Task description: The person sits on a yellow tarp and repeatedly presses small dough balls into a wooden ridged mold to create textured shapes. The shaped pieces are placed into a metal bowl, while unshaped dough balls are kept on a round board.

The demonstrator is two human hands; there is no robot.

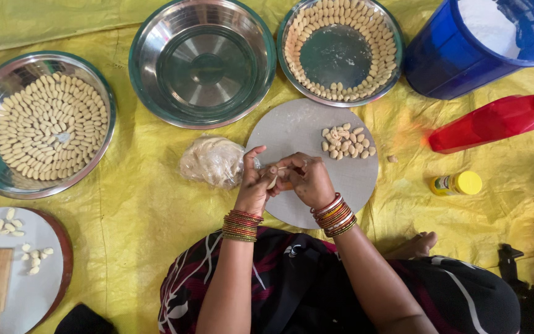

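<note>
Yellow sheet (143, 204), blue bucket (446, 62), red bottle (495, 120), pale dough pieces (346, 142).

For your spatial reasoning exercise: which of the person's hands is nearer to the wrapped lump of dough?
Left. The left hand sits just right of the wrapped dough, almost touching it. The right hand lies farther right, over the round board.

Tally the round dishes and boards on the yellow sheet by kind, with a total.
Steel bowls: 3, two holding dough pieces, one bare
Round flat boards: 2, one under the hands, one at lower left
Total: 5
</note>
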